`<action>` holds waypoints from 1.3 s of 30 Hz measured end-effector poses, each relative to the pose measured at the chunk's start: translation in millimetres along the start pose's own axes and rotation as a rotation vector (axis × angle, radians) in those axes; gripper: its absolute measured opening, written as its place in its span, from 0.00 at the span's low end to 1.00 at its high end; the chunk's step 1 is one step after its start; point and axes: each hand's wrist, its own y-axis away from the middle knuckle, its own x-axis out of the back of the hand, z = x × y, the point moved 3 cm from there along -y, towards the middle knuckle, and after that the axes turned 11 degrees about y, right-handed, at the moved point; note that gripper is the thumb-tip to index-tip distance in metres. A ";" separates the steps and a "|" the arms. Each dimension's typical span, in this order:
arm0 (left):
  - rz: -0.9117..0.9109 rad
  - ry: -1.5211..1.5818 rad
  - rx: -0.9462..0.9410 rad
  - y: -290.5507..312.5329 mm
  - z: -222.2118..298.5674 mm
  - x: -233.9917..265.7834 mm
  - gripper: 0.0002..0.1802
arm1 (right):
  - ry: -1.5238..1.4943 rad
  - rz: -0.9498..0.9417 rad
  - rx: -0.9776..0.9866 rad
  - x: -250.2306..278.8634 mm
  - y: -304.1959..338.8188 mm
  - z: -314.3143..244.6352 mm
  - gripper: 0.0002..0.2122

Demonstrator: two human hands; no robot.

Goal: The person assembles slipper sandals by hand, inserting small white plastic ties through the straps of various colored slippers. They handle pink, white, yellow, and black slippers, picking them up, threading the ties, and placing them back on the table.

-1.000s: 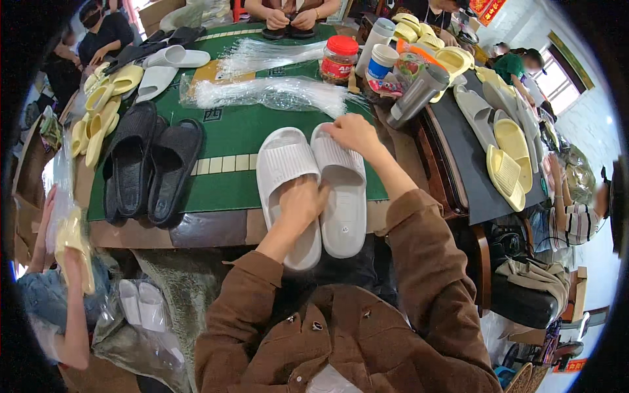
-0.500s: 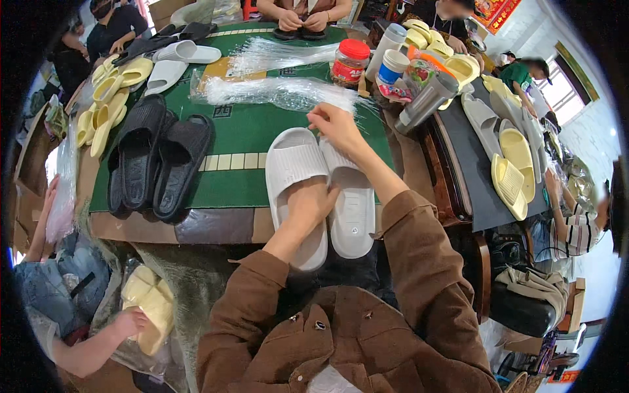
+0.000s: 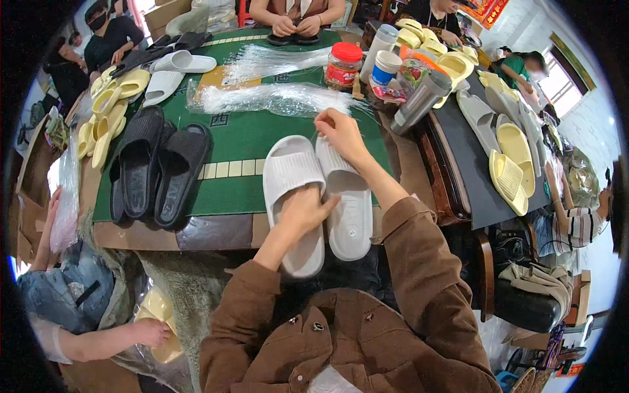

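Two light grey slide slippers lie side by side at the table's front edge, toes away from me and heels jutting over it. My left hand reaches under the strap of the left slipper, fingers hidden inside, thumb stretched out over the right slipper. At the toe end of that right slipper, my right hand has its fingertips pinched together near the strap's far edge. Whatever is between them is too small to make out. Just beyond lies a bundle of thin clear plastic strands in a bag.
Black slippers lie to the left on the green mat. A red-lidded jar, a white-and-blue tub and a steel flask stand at the back right. Yellow slippers lie on the right-hand table. Co-workers sit around.
Both slippers and my hands sit slightly lower and left in view. My left thumb reaches farther over the right slipper. At lower left, a co-worker's hand has moved right over a yellow slipper.
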 end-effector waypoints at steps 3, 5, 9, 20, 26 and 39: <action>0.239 -0.022 -0.318 19.0 -6.2 -3.2 0.30 | -0.068 0.033 -0.093 2.2 2.6 12.3 0.06; 0.438 -0.024 -0.494 39.7 2.7 -2.1 0.19 | -0.128 0.083 -0.126 3.1 5.7 15.1 0.06; 0.565 0.086 -0.634 53.4 17.9 15.3 0.09 | -0.173 0.072 -0.147 4.3 10.0 13.3 0.07; 0.392 0.423 -0.295 -120.5 -21.2 49.3 0.10 | -0.298 0.156 -0.003 -7.0 12.7 6.0 0.06; 0.430 0.628 -0.253 -108.4 -14.2 39.3 0.07 | -0.171 0.310 0.059 -0.6 17.6 20.0 0.07; 0.410 0.894 -0.237 -106.3 -33.4 39.6 0.07 | 0.068 0.299 0.140 -3.5 25.6 7.2 0.05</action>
